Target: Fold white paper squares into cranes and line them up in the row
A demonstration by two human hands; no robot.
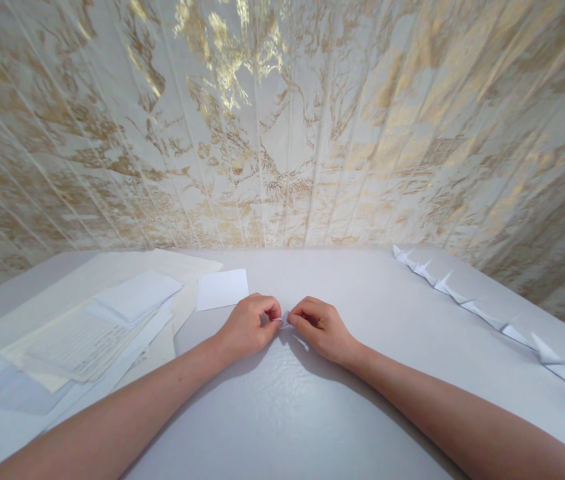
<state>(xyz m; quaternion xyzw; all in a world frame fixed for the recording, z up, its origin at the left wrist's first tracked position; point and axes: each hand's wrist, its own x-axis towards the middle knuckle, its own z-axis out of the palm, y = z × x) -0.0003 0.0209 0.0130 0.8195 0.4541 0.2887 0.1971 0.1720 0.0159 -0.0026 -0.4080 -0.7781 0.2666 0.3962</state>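
A small piece of folded white paper (285, 323) is pinched between my two hands, just above the middle of the table. My left hand (251, 323) grips its left side between thumb and index finger. On the other side, my right hand (323, 328) holds it with thumb and fingertips pressed together. Fingers cover most of the paper, so its folded shape is hard to make out. Just beyond my left hand lies a flat white paper sheet (222, 289).
Loose papers (77, 340), some with writing, overlap on the left, topped by a stack of white sheets (137, 295). Several folded white paper cranes (443, 283) stand in a row along the right of the white table (282, 413). A gold-patterned curtain (282, 133) hangs behind.
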